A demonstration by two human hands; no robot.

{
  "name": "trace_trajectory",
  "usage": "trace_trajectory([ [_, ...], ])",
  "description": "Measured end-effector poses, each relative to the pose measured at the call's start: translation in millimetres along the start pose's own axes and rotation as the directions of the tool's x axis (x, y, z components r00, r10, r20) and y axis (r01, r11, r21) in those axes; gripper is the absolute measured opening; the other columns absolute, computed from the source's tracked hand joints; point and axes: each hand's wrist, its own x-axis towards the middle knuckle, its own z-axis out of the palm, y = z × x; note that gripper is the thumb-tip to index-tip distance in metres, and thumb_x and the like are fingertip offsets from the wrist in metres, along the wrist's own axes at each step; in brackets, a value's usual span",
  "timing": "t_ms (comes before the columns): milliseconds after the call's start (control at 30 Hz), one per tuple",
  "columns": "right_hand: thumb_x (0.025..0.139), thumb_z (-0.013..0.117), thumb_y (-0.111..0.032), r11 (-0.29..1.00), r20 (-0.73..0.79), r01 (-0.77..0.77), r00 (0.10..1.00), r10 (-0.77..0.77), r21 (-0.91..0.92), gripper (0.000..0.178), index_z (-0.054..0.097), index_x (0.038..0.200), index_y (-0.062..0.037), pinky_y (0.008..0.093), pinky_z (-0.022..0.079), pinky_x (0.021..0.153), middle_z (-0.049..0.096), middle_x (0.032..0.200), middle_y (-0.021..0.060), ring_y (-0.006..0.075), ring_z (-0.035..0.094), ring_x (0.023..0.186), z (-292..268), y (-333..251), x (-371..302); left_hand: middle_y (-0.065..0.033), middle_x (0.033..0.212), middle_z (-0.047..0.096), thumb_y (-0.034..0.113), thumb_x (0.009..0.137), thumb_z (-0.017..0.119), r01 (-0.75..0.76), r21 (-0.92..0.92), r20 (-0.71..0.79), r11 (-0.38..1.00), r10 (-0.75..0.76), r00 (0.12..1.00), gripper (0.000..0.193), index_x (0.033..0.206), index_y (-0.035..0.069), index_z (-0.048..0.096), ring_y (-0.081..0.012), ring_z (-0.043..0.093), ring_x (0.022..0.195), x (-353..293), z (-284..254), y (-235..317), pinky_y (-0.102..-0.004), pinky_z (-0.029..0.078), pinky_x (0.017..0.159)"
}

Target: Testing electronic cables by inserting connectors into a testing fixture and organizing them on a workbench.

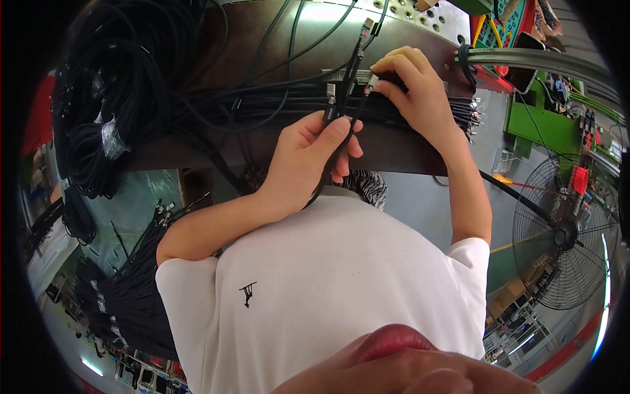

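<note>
My left hand (298,157) is closed around several black cables, its thumb pressing on them in front of my chest. Two of their metal plugs stick up from the grip: a shorter cable end (331,108) and a longer one (359,52) reaching far over the bench. Just to the right, my right hand (420,95) pinches the metal plug (371,84) of another black cable between thumb and fingertips. Behind both hands, a long bundle of black cables (262,108) lies across the dark brown bench (400,151), its plug ends (474,118) hanging past the right edge.
A large heap of coiled black cables (125,59) with clear plastic ties covers the bench's left end. More bundled cables (131,289) lie lower left. A perforated metal plate (433,16) and a curved metal bar (545,60) are at the back right. A caged fan (563,236) stands right.
</note>
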Motion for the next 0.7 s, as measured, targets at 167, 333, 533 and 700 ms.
trace_trajectory([
  [167, 0.081, 0.073, -0.01, 0.978, -0.071, 0.105, 0.99, -0.12, -0.182, 0.017, 0.067, 0.097, -0.008, 0.0368, 0.051, 0.071, 0.062, 0.089, 0.0039, 0.0253, 0.061, 0.084, 1.4, -2.4, 0.5, -0.0047, 0.08, 0.064, 0.026, 0.103, 0.054, -0.013, -0.011, -0.036, 1.0, 0.013, 0.999, 0.028, 0.113, 0.001, 0.063, -0.0081, 0.053, 0.054, 2.7, -0.9, -6.5, -0.0228, 0.043, 0.049],
  [333, 0.078, 0.076, -0.016, 0.948, -0.085, 0.164, 0.978, -0.193, -0.272, 0.027, 0.065, 0.102, -0.0097, 0.0355, 0.052, 0.075, 0.063, 0.097, 0.0055, 0.0256, 0.061, 0.089, -4.4, -13.3, 0.7, -0.0046, 0.078, 0.063, 0.026, 0.102, 0.055, -0.006, -0.013, -0.051, 1.0, 0.005, 0.999, 0.028, 0.112, 0.001, 0.063, -0.0088, 0.053, 0.054, 6.3, 0.9, -8.4, -0.0236, 0.043, 0.049],
  [533, 0.083, 0.072, -0.015, 0.975, -0.059, 0.069, 0.995, -0.083, -0.212, 0.015, 0.065, 0.093, -0.0077, 0.0379, 0.051, 0.072, 0.06, 0.086, 0.0043, 0.0255, 0.06, 0.085, 10.7, 1.5, 3.3, -0.0053, 0.079, 0.064, 0.025, 0.101, 0.057, -0.003, -0.061, -0.017, 0.998, 0.002, 1.0, 0.026, 0.108, 0.001, 0.063, -0.008, 0.056, 0.057, 3.7, -0.3, -7.3, -0.0231, 0.046, 0.05],
  [700, 0.082, 0.072, -0.013, 0.934, -0.106, 0.147, 0.976, -0.19, -0.326, 0.014, 0.066, 0.093, -0.0082, 0.0358, 0.051, 0.07, 0.059, 0.085, 0.0029, 0.023, 0.06, 0.082, 3.8, -8.9, 3.5, -0.0053, 0.078, 0.064, 0.028, 0.101, 0.056, -0.024, -0.029, -0.06, 0.999, 0.022, 0.998, 0.03, 0.111, 0.001, 0.064, -0.0097, 0.054, 0.054, 7.3, -0.2, -6.8, -0.0243, 0.043, 0.048],
])
